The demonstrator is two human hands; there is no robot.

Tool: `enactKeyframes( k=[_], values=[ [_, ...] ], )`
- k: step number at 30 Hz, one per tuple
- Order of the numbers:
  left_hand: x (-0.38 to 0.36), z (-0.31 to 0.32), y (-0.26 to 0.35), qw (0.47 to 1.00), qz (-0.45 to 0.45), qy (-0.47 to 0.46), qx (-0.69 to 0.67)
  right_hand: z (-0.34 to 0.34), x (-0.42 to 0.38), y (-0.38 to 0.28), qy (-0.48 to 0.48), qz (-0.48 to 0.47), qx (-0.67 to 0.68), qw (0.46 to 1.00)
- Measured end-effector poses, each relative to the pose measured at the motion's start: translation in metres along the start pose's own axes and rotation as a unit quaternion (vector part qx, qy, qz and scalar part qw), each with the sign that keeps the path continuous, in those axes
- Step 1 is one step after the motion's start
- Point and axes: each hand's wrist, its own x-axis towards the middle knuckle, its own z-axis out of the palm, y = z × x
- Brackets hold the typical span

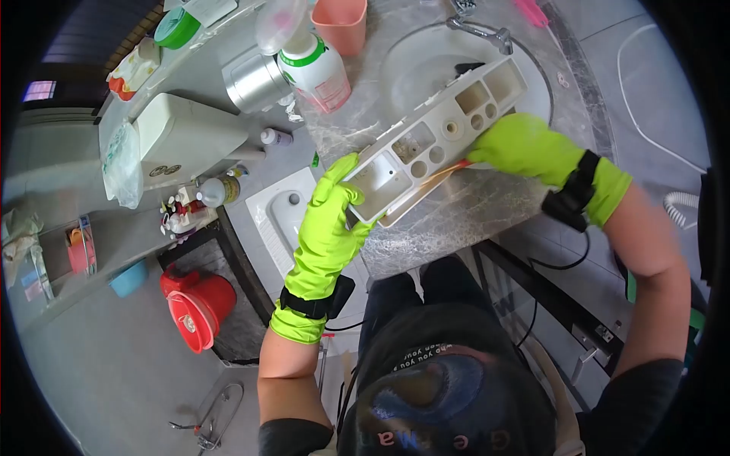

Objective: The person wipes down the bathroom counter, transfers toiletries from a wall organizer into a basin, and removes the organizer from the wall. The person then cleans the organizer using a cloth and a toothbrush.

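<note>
A white plastic organizer [420, 166] with square compartments and round toothbrush holes is held tilted above the counter. Brown stains mark some of its compartments. My left hand [334, 194], in a yellow-green rubber glove, grips its near left end, with fingers over the rim. My right hand [511, 144], in a matching glove, is closed at the organizer's lower right side. A small orange-red piece [461, 163] shows at its fingertips; what it belongs to is hidden. The white sink [397, 70] lies behind the organizer, partly covered by it.
The grey marble counter [426, 235] carries a pump bottle [318, 72], a pink cup [340, 26] and a silver canister [255, 82]. A faucet [483, 34] stands at the sink. On the floor side are a squat toilet [268, 209] and a red bucket [199, 304].
</note>
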Motion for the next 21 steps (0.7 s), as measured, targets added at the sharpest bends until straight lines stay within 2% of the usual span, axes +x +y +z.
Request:
enactKeyframes(
  k=[2,3,6,7,10,13,14,15,18,21],
  values=[
    [-0.001,0.002,-0.004,0.998,0.029,0.009,0.059,-0.027,-0.015,0.005,-0.075,0.144,-0.067,0.984],
    [-0.004,0.004,-0.006,0.995,0.042,0.014,0.088,-0.032,-0.024,0.008,-0.052,0.145,-0.099,0.983],
    [-0.009,0.019,-0.019,0.997,0.017,0.072,0.029,-0.052,-0.046,-0.008,0.011,0.104,-0.099,0.99],
    [-0.011,0.02,-0.017,0.997,-0.02,0.073,-0.005,-0.061,-0.052,-0.023,0.022,0.135,-0.073,0.988],
    [0.001,0.013,-0.01,0.995,-0.015,0.037,0.089,-0.085,-0.075,-0.049,0.072,0.156,0.023,0.985],
    [0.004,0.019,-0.018,0.998,0.004,0.058,0.008,-0.109,-0.077,-0.072,0.062,0.214,0.114,0.968],
    [0.003,0.022,-0.019,0.998,0.011,0.062,-0.019,-0.111,-0.075,-0.074,0.074,0.19,0.109,0.973],
    [-0.003,0.027,-0.016,0.985,-0.07,0.062,-0.145,-0.113,-0.073,-0.076,0.087,0.166,0.105,0.977],
    [-0.008,0.02,-0.006,0.999,-0.015,0.021,-0.028,-0.111,-0.069,-0.082,0.111,0.1,0.046,0.988],
    [0.001,0.011,0.019,0.991,0.058,0.013,0.122,-0.102,-0.063,-0.089,0.102,0.053,-0.051,0.992]
  ],
)
